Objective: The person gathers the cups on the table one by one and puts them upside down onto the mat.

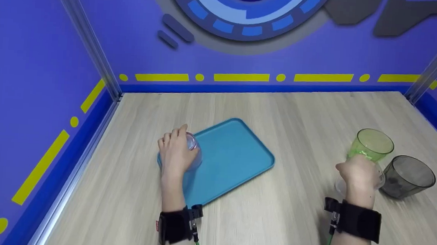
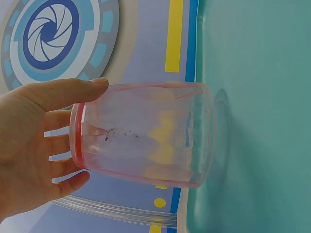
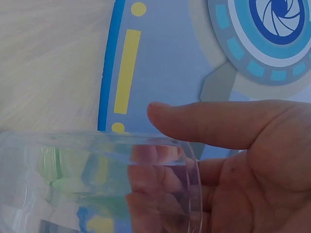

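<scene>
Pink-tinted cup (image 2: 146, 138) sits between the thumb and the fingers of the left hand (image 1: 176, 152), which is clamped on it at the rim end, the thumb along the near side and the four fingers spread round the other side. It is over the left part of a blue tray (image 1: 231, 158); whether its base touches the tray cannot be told. Well to the right, the right hand (image 1: 361, 173) grips a clear cup (image 3: 97, 194) by its rim end, thumb against one side and fingers seen through the wall. Just beyond that hand is a green cup (image 1: 372, 145), and just to its right a gray cup (image 1: 409, 178), both with their mouths up. Tray and cups are on a pale wood-grained table (image 1: 265, 225), with the tray set at a slant. Blue-violet panels stand round it, the far wall (image 1: 132, 35) bearing a round emblem (image 1: 248, 26) and, low down, yellow bars (image 1: 241, 77); a metal post (image 1: 81, 28) marks the far left corner. The pink-tinted cup's mouth faces up toward the palm, its base faces down toward the tray, and its long axis runs roughly upright.
</scene>
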`<move>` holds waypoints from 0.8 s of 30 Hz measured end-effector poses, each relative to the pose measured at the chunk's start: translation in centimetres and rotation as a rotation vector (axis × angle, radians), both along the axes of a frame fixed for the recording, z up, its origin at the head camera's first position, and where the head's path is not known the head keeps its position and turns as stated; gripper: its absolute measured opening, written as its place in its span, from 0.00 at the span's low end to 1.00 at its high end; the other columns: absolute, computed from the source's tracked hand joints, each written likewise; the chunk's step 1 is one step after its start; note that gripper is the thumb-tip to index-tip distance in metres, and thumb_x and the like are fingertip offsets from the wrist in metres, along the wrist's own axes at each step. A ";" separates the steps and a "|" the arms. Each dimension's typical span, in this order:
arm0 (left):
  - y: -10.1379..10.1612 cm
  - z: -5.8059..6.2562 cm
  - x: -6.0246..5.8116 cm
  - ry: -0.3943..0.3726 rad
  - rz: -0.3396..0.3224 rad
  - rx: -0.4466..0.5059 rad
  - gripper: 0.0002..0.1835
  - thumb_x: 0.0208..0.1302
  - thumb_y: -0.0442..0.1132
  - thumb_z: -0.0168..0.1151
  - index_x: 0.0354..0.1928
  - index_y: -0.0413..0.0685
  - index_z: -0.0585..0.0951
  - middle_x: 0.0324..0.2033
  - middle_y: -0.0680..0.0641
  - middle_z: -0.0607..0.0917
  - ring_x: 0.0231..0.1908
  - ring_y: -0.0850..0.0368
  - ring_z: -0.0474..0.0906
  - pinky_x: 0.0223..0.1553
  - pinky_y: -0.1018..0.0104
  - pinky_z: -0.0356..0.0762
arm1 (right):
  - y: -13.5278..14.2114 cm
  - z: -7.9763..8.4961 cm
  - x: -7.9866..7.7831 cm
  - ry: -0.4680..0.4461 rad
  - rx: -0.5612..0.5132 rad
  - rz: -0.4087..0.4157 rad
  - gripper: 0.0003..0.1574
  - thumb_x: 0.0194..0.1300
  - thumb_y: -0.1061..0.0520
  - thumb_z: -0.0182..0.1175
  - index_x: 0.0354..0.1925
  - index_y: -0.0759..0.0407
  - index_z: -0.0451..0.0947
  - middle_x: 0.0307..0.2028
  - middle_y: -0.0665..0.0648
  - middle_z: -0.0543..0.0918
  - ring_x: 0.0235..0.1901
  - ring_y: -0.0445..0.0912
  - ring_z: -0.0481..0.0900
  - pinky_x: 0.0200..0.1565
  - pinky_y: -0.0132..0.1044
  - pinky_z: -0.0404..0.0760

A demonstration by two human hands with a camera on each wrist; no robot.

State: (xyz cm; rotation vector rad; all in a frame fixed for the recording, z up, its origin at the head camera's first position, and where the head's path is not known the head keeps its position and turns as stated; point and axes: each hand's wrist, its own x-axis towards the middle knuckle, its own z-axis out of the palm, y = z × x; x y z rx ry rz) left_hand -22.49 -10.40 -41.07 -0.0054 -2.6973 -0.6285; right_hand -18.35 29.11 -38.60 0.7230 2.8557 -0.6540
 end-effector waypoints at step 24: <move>-0.1 -0.2 0.0 -0.030 0.004 -0.006 0.35 0.49 0.40 0.68 0.60 0.43 0.69 0.53 0.38 0.74 0.53 0.40 0.67 0.56 0.49 0.58 | 0.3 0.1 -0.1 -0.116 0.011 0.096 0.31 0.57 0.49 0.53 0.47 0.76 0.71 0.51 0.83 0.66 0.50 0.72 0.67 0.40 0.60 0.72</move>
